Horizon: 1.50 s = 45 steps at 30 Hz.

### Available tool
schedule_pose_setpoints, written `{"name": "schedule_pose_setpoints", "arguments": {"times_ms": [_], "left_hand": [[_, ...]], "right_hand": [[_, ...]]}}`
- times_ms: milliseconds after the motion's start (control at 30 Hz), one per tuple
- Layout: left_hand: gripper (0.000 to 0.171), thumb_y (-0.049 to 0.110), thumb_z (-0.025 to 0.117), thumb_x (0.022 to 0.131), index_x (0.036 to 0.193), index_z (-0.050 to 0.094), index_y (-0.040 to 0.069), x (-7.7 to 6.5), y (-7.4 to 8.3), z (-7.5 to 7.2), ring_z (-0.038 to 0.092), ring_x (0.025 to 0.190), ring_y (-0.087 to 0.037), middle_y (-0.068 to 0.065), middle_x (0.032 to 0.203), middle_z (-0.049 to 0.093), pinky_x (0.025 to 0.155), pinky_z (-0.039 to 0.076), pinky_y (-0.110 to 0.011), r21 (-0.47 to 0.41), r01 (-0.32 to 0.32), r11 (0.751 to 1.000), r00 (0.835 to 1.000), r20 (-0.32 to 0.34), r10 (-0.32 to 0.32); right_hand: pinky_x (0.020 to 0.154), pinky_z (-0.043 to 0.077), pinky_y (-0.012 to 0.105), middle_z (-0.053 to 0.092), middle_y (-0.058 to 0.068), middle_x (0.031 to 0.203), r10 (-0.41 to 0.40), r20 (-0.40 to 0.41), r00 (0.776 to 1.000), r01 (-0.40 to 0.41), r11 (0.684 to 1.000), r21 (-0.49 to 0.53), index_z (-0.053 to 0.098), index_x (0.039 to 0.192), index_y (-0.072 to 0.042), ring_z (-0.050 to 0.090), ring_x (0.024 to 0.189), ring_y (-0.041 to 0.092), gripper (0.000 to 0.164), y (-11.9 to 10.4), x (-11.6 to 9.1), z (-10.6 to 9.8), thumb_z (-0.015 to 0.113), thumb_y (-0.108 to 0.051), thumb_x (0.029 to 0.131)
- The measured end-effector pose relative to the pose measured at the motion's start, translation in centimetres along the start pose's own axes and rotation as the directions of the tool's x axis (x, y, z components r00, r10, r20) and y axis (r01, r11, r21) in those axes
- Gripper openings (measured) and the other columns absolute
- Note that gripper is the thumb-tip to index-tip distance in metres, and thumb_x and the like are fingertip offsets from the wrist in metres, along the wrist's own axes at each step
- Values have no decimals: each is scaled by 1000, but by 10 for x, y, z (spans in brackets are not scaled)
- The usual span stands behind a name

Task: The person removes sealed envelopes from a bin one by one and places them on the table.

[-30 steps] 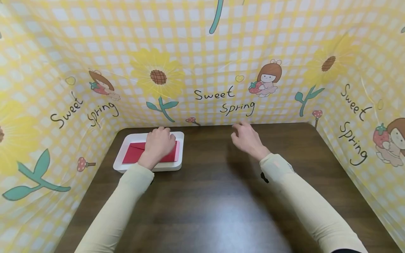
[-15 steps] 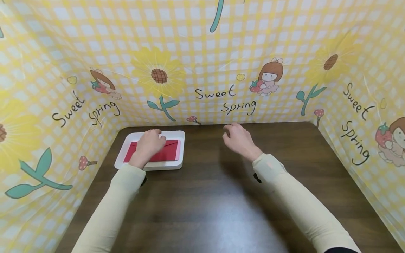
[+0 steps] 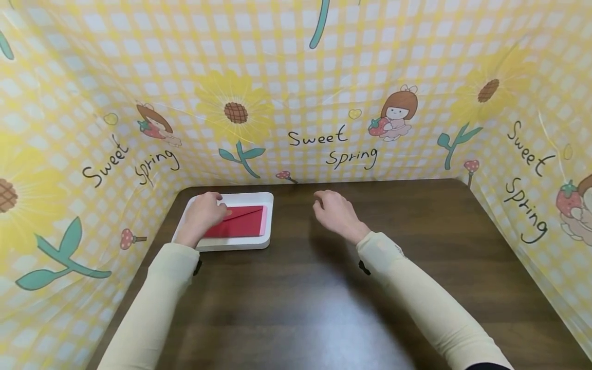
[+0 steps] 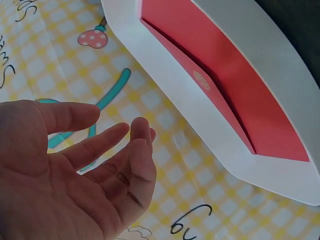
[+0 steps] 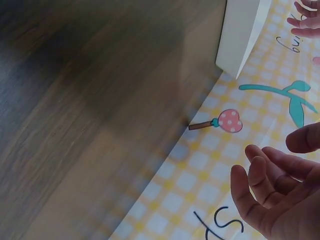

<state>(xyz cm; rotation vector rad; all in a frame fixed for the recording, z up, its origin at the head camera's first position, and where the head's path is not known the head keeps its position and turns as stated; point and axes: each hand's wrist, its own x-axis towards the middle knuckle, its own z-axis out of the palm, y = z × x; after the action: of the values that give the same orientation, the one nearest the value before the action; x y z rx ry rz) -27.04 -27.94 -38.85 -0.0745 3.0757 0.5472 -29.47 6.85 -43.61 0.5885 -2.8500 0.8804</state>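
Note:
A red envelope [image 3: 240,223] with a pointed flap lies in a white tray [image 3: 267,240] at the back left of the table, a pink edge showing at its right end. Over the tray's left part hovers my left hand [image 3: 202,217], hiding that end of the envelope. In the left wrist view the left hand [image 4: 95,170] has loosely bent fingers and an empty palm, apart from the envelope [image 4: 235,85]. My right hand [image 3: 337,211] is in the air right of the tray; the right wrist view shows the right hand [image 5: 280,195] holding nothing, fingers relaxed.
The dark wooden table [image 3: 296,298] extends in front of the tray and to its right. A yellow checked cloth [image 3: 296,92] printed with flowers and figures hangs around the back and both sides.
My left hand has moved left across the tray, uncovering more of the envelope's right part. My right hand has also shifted left, nearer the tray. The envelope stays in the tray.

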Motion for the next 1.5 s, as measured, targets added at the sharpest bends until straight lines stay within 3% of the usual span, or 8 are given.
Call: {"name": "schedule_pose_setpoints", "arguments": {"times_ms": [167, 400, 700, 867, 1033, 1167, 1400, 1500], "left_hand": [[50, 17, 45, 99, 140, 58, -9, -2, -9, -2, 59, 103, -44, -34, 133, 60, 86, 51, -60, -7, 31, 999, 999, 10, -31], [52, 21, 47, 101, 144, 56, -7, 0, -16, -6, 59, 90, -42, -33, 128, 60, 71, 49, -50, -44, 90, 995, 995, 34, -89], [55, 23, 45, 103, 148, 50, -9, 0, -33, -20, 58, 99, -45, -37, 144, 51, 79, 50, -57, -22, 113, 993, 992, 59, -112], [55, 23, 44, 102, 145, 54, -10, 0, -42, -20, 57, 112, -51, -38, 144, 51, 92, 48, -62, -10, 107, 994, 992, 68, -106], [55, 20, 44, 99, 143, 54, -12, 1, -53, -20, 56, 114, -47, -37, 143, 52, 97, 47, -60, -29, 110, 993, 991, 79, -108], [56, 19, 44, 98, 142, 53, -14, 1, -59, -19, 55, 108, -45, -37, 140, 54, 93, 48, -56, -35, 106, 994, 990, 97, -102], [58, 20, 45, 98, 144, 51, -14, 1, -66, -15, 55, 96, -42, -36, 130, 59, 83, 48, -49, -61, 107, 992, 992, 73, -102], [58, 20, 44, 98, 144, 50, -14, 3, -67, -14, 55, 96, -42, -37, 131, 57, 84, 48, -50, -80, 106, 991, 993, 66, -101]], "right_hand": [[99, 53, 50, 67, 16, 136, -5, 13, 1000, 4, 1000, 13, 64, 141, -3, 65, 122, 31, 42, -9, 0, 6, 49, -20, 107], [100, 53, 50, 66, 15, 138, -5, 30, 1000, 4, 999, 36, 64, 142, -3, 64, 124, 31, 41, -17, 3, 15, 51, -19, 106], [93, 56, 48, 70, 14, 132, -39, 26, 999, 38, 999, 39, 67, 138, -3, 69, 109, 27, 38, -28, 9, 27, 54, -17, 105], [86, 57, 44, 72, 13, 128, -59, 34, 998, 57, 997, 52, 68, 136, -3, 68, 96, 22, 37, -37, 8, 32, 55, -16, 104], [64, 53, 36, 73, 9, 99, -78, 65, 995, 70, 991, 111, 67, 137, -2, 60, 67, 17, 38, -48, 10, 37, 55, -16, 104], [57, 47, 32, 63, 4, 78, -84, 86, 993, 72, 988, 137, 67, 137, -3, 54, 57, 15, 37, -55, 11, 43, 55, -15, 104], [59, 51, 30, 69, 6, 98, -95, 146, 985, 75, 987, 140, 64, 141, -1, 58, 64, 16, 40, -66, 13, 55, 60, -16, 104], [60, 51, 30, 70, 8, 96, -116, 156, 981, 96, 987, 125, 64, 141, -1, 58, 66, 17, 41, -71, 14, 59, 59, -17, 104]]}}
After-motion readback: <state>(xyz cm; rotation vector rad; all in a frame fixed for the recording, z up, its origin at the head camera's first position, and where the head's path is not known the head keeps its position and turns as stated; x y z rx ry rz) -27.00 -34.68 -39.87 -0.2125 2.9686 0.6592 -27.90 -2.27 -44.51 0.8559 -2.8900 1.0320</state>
